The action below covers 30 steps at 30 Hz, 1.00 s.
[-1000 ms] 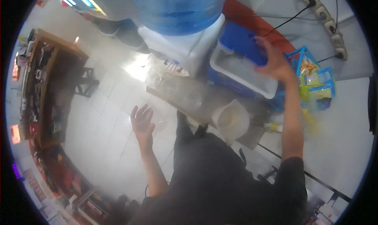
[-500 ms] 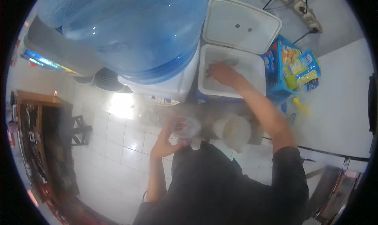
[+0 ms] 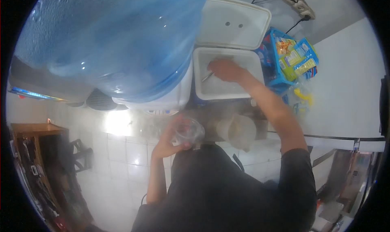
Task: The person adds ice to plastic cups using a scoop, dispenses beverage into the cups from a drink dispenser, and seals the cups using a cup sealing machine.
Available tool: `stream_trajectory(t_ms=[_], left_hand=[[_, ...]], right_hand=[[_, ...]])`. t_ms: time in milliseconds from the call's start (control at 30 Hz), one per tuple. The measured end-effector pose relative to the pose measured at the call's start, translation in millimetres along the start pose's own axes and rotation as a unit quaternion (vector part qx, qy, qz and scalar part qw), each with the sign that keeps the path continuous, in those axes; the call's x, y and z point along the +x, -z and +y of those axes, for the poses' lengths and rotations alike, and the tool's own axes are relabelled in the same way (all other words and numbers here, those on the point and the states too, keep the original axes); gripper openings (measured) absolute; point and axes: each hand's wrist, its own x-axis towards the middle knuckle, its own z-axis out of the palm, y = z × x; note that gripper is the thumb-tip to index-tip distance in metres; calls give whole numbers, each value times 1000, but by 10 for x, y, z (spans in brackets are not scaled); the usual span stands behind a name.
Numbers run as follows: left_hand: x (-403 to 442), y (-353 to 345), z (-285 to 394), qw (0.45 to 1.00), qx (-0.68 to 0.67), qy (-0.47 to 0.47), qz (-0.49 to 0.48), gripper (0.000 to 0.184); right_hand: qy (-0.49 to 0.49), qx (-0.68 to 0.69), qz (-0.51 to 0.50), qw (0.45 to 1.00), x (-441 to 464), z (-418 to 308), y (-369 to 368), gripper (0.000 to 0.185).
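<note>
My left hand (image 3: 174, 139) is wrapped round a clear plastic cup (image 3: 191, 130) at the front edge of the counter. Inside the open white cooler box (image 3: 228, 93), my right hand (image 3: 227, 70) is closed on a thin metal utensil (image 3: 207, 76), whose end sticks out to the lower left. The utensil's other end is hidden in the hand. The cooler's lid (image 3: 233, 23) stands raised behind it. A pale pitcher (image 3: 241, 132) sits on the counter to the right of the cup.
A large blue water bottle (image 3: 122, 41) on a white dispenser (image 3: 185, 86) fills the upper left. Right of the cooler stands a blue basket (image 3: 280, 75) with colourful packets (image 3: 298, 59). A power strip (image 3: 300, 4) with plugs lies at the top right.
The cooler's lid was closed a second ago and is now up, with my right hand inside the box. My left hand has moved right and taken hold of the cup. The view has shifted.
</note>
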Motion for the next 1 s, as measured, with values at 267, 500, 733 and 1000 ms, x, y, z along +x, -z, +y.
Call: stream_trajectory(t_ms=[267, 500, 733, 1000], left_hand=[[126, -108, 177, 999, 45, -7, -10, 104], [77, -263, 168, 999, 41, -5, 30, 105], [258, -414, -10, 997, 63, 9, 31, 103], [647, -601, 184, 990, 129, 8, 56, 99]], right_hand=[[101, -62, -9, 993, 51, 108, -255, 9], [-143, 336, 249, 897, -729, 309, 663, 15], [-225, 219, 130, 940, -953, 156, -251, 20], [-219, 127, 32, 967, -1062, 338, 960, 26]])
